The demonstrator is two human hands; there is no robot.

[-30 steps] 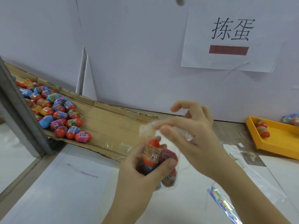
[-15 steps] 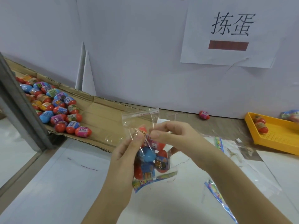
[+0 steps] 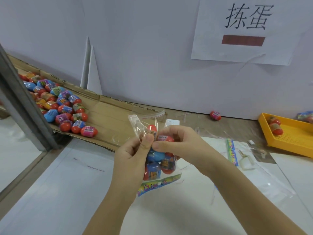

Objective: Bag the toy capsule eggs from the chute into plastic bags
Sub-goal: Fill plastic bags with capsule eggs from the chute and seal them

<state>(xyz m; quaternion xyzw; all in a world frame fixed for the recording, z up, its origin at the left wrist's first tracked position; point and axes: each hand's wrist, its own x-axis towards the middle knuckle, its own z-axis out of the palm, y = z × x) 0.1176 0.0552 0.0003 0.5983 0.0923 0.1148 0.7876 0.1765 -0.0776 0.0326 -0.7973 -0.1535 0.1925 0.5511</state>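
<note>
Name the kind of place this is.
Probably a toy-packing station: a cardboard chute holds capsule eggs, left hand and right hand pinch a filled plastic bag, and a yellow tray holds two more.

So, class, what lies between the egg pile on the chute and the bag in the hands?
Head view: only bare cardboard chute floor separates egg pile from bag.

A paper sign (image 3: 243, 29) hangs on the wall (image 3: 135, 48) above the right hand (image 3: 183, 146), a yellow perforated tray (image 3: 294, 139) lies well to its right, and a grey post (image 3: 25, 106) slants left of the left hand (image 3: 133, 155).
</note>
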